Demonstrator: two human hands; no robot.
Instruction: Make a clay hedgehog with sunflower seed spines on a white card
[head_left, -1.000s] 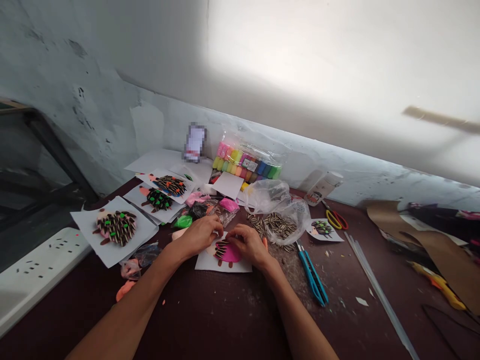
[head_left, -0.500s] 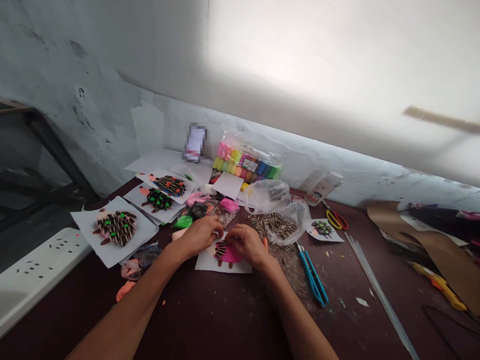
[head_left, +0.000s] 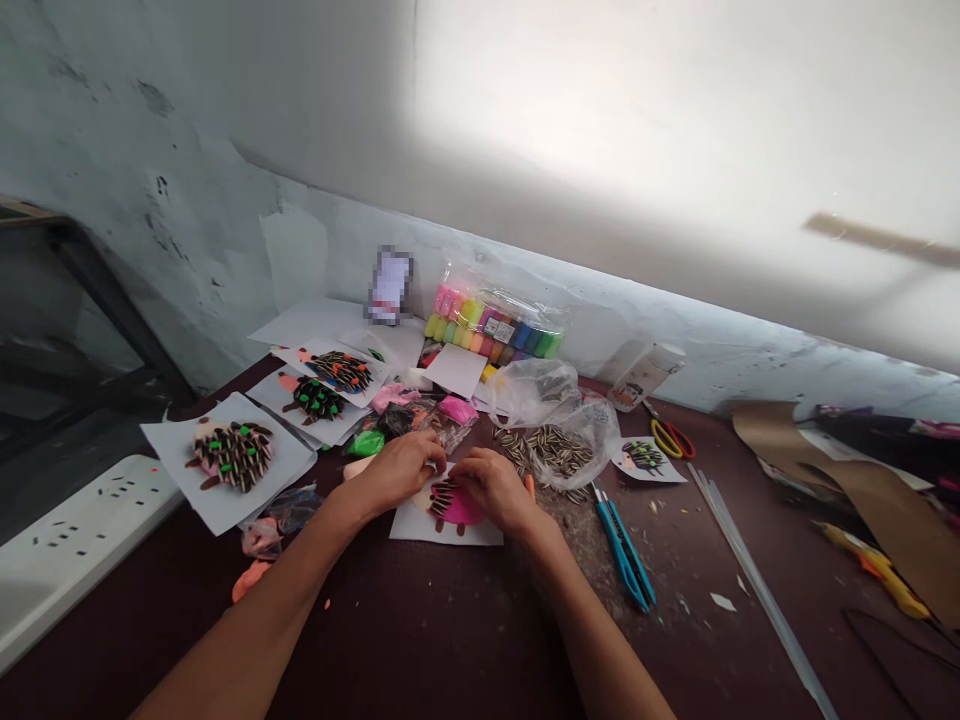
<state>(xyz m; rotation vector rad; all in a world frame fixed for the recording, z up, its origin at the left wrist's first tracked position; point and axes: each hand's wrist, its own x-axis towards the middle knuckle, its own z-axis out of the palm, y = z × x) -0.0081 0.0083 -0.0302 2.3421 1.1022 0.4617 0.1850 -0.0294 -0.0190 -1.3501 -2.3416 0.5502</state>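
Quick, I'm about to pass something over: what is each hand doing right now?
Left hand: curled at the edge of the pink clay; cannot tell if holding anything.
Right hand: curled over that clay; cannot tell if holding anything.

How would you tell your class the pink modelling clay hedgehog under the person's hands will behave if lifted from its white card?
The pink modelling clay looks soft, so it would probably bend or sag if lifted without the white card. It is likely light for its size. The striped sunflower seeds set into it could work loose if pushed.
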